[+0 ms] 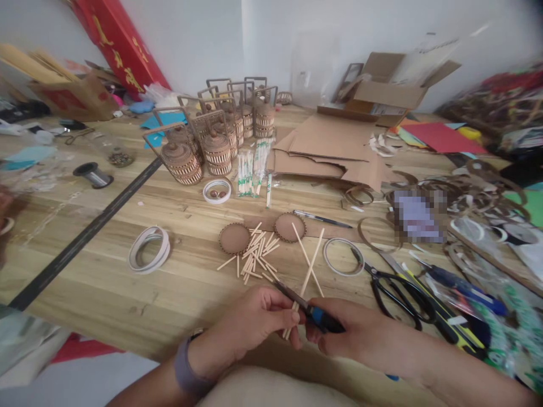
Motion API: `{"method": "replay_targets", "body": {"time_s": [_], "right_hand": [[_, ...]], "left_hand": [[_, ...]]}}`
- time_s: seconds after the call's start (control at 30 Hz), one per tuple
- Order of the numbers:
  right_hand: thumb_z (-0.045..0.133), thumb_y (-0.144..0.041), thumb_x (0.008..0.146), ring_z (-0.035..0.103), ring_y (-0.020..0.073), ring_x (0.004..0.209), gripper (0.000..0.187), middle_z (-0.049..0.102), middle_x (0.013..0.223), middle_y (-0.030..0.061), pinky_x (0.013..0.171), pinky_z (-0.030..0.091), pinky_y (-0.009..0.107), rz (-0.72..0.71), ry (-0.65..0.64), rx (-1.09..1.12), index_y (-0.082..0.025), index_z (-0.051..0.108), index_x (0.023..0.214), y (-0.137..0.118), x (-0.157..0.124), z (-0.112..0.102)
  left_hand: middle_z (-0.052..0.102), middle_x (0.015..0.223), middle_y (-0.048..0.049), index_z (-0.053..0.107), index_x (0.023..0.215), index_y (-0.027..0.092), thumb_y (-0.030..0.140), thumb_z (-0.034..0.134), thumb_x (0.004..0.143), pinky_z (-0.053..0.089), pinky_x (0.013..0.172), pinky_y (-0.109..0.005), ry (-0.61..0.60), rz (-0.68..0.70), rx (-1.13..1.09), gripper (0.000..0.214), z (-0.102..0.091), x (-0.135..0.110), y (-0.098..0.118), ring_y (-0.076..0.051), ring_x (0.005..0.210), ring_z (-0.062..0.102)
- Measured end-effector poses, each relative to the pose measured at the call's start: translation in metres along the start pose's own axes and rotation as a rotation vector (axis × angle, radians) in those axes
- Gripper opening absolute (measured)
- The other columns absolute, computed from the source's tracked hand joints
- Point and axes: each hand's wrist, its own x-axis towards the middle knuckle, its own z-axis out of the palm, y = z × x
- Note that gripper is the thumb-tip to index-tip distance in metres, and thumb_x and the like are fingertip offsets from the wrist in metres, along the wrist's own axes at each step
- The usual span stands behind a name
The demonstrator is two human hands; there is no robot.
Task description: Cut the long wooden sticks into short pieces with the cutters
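In the head view, the person's left hand (254, 319), with a grey band (183, 364) on its wrist, pinches thin wooden sticks (287, 332) between thumb and fingers, low over the near edge of the wooden table (195, 249). The right hand (356, 328) is curled around a dark tool with a blue band (316, 316), whose narrow end slants up and leftward across the sticks; the exact kind of tool cannot be told. The two hands are close together. Just beyond them, two long sticks cross in an X, and it is unclear whether one of these runs down into the left hand's grip.

To the left of the crossing lies a loose pile of short stick pieces (257, 254), between two brown discs (235, 238) with beaded rims. A pen (322, 219) lies near the right-hand disc. A tape roll (343, 257) sits right of the crossed sticks, with black-handled scissors (401, 294) beside it; another roll (148, 250) stands well to the left. Farther back, paper-wrapped chopsticks (253, 169) lie between handled, lidded baskets (218, 152) and flattened cardboard (326, 138).
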Motion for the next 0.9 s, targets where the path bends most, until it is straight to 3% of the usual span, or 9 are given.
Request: {"method": "replay_targets", "body": {"time_s": [0.17, 0.47, 0.67, 0.9], "right_hand": [[0.051, -0.016, 0.068, 0.045, 0.014, 0.062, 0.018, 0.053, 0.066, -0.0024, 0.057, 0.033, 0.024, 0.046, 0.097, -0.142, -0.018, 0.065, 0.079, -0.009, 0.001, 0.007], [0.049, -0.018, 0.066, 0.051, 0.0164, 0.067, 0.016, 0.059, 0.07, -0.0004, 0.062, 0.036, 0.025, -0.026, 0.16, -0.097, -0.018, 0.062, 0.075, -0.003, 0.003, 0.01], [0.051, -0.023, 0.068, 0.05, 0.0166, 0.07, 0.026, 0.059, 0.074, -0.0005, 0.062, 0.037, 0.025, -0.093, 0.017, 0.048, -0.019, 0.068, 0.086, 0.002, 0.004, 0.006], [0.053, -0.022, 0.063, 0.052, 0.0162, 0.073, 0.028, 0.06, 0.078, -0.0012, 0.064, 0.039, 0.024, -0.062, 0.007, 0.048, -0.02, 0.067, 0.088, 0.004, 0.003, 0.002]], "left_hand": [[0.062, 0.061, -0.0007, 0.067, 0.072, 0.014, 0.05, 0.067, 0.072, 0.037, 0.07, -0.027, 0.0, -0.016, 0.033, 0.035, 0.0, -0.003, -0.001, -0.014, 0.062, 0.053], [0.062, 0.064, 0.0004, 0.063, 0.076, 0.015, 0.046, 0.062, 0.077, 0.039, 0.074, -0.028, 0.029, 0.028, 0.063, 0.031, -0.002, 0.0, -0.009, -0.015, 0.067, 0.055], [0.06, 0.064, 0.0005, 0.06, 0.073, 0.016, 0.048, 0.055, 0.083, 0.041, 0.073, -0.028, 0.037, 0.061, 0.146, 0.034, 0.0, -0.002, -0.004, -0.015, 0.067, 0.056], [0.055, 0.06, 0.0025, 0.057, 0.078, 0.017, 0.063, 0.054, 0.077, 0.043, 0.069, -0.029, 0.039, 0.021, 0.089, 0.046, 0.004, -0.002, -0.001, -0.014, 0.06, 0.056]]}}
